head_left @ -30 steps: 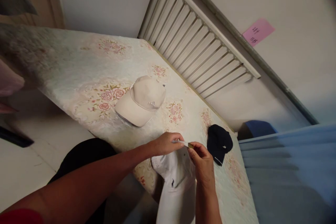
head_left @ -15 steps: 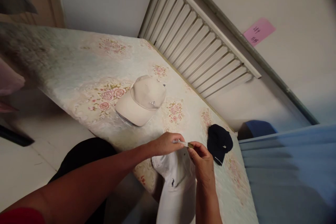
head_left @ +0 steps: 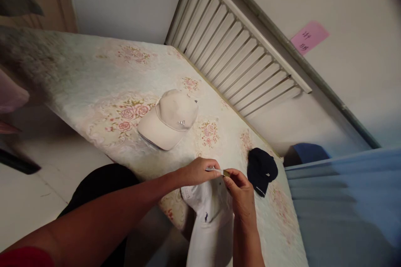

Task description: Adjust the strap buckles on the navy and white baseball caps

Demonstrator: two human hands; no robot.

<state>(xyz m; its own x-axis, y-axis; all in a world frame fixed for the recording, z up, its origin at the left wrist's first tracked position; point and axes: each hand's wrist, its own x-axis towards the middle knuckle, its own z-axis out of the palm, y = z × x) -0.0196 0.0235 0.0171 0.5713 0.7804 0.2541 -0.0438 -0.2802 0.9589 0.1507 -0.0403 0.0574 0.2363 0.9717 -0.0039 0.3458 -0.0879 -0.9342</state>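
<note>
Left hand point(head_left: 200, 171) pinching the back strap point(head_left: 216, 171) of a white cap point(head_left: 208, 212); right hand point(head_left: 239, 190) closed on the small brass buckle point(head_left: 227, 173) at the strap's end. Cap hanging crown-down over the near edge of the table point(head_left: 94, 87), brim toward the body. Strap apparently mid-adjustment, buckle not yet let go, cap not yet laid flat. Further out on the floral cloth: a beige cap point(head_left: 169, 119) resting brim-left, well apart; a navy cap point(head_left: 261, 170) just beside the right hand. Slatted panel point(head_left: 238, 54) leaning behind, pink note point(head_left: 309, 36) on the wall.
</note>
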